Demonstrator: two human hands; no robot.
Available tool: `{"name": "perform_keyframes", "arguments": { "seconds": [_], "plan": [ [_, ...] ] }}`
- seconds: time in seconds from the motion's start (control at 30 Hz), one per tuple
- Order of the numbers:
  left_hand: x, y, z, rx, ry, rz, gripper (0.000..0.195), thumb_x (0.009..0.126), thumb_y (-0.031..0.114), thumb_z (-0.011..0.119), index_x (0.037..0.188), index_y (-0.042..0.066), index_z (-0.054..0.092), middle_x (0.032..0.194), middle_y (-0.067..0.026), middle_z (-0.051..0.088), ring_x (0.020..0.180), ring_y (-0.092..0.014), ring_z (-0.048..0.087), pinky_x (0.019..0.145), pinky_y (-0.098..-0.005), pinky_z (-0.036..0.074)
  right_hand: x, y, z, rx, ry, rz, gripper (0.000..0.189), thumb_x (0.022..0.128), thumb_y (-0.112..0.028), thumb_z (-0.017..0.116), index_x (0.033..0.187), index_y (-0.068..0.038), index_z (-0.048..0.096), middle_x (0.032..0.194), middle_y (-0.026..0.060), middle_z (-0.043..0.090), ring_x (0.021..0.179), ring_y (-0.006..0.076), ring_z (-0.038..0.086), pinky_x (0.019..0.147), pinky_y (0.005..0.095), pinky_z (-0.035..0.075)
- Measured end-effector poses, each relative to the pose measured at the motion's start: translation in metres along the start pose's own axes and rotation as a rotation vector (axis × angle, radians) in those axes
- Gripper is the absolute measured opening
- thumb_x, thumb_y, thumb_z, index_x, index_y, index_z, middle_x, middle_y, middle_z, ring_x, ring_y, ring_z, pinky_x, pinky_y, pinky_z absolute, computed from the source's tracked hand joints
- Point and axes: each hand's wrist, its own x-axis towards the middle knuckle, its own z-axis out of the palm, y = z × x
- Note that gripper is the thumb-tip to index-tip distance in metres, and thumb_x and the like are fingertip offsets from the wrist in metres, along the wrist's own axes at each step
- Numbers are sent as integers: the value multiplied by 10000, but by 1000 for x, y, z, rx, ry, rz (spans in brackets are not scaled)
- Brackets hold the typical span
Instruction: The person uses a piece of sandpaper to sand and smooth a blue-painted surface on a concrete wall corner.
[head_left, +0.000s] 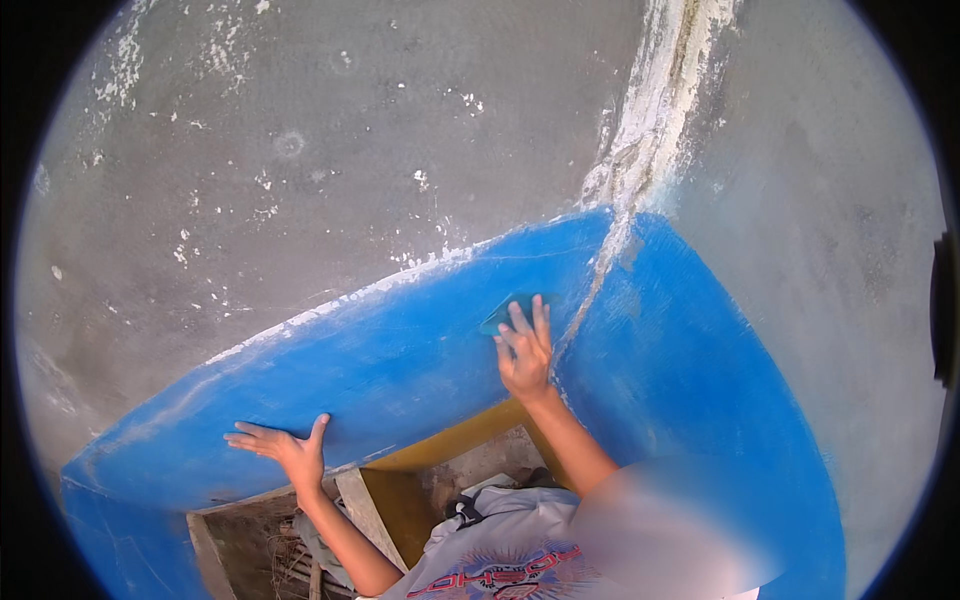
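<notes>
My right hand (525, 356) presses a thin green sheet (497, 313), which looks like sandpaper, against the blue painted band (405, 360) of the wall. Its fingers spread over the sheet and hide part of it. This is close to the inner corner, where a rough, cracked seam (596, 281) runs down through the paint. Lower and to the left, my left hand (289, 454) rests on the same blue band with thumb and fingers spread. Nothing is held in it.
Grey plaster (360, 150) with white flecks lies above the blue band. A flaking white strip (660, 97) follows the corner upward. Below are a yellow-brown painted recess (401, 510) and a concrete-edged compartment (240, 547) with dry sticks and cloth. A second blue wall (697, 375) adjoins at right.
</notes>
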Motion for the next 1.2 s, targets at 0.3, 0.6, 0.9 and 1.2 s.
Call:
{"name": "perform_keyframes", "arguments": {
  "seconds": [0.3,0.6,0.9,1.2],
  "plan": [
    [-2,9,0,-82,-51,-22,1519,614,545,888,1510,12,-218,1502,-356,-313,1425,-502,-248,1117,-687,9,2,-38,24,137,-34,-37,238,861,-50,711,1057,-106,589,1343,147,605,1397,453,363,1140,628,243],
    [-4,6,-2,-62,-77,-9,1528,616,546,888,1491,-31,-224,1490,-360,-324,1401,-517,-282,1120,-671,-47,70,-65,36,178,218,-12,270,857,-9,695,1072,-101,560,1360,144,595,1398,451,365,1171,599,186],
    [-6,22,-12,-128,-117,-18,1448,683,495,868,1489,-63,-199,1493,-363,-315,1405,-527,-263,1122,-667,-28,76,-63,35,147,139,-160,131,863,-111,718,916,-126,599,1294,32,658,1400,325,417,1206,516,153],
    [-3,31,-20,-194,-148,-30,1395,738,477,836,1486,-58,-213,1480,-374,-332,1403,-525,-268,1116,-671,-51,18,-58,42,94,-85,-399,193,855,-114,721,1009,-104,605,1289,72,657,1369,329,458,1199,520,177]
  ]
}}
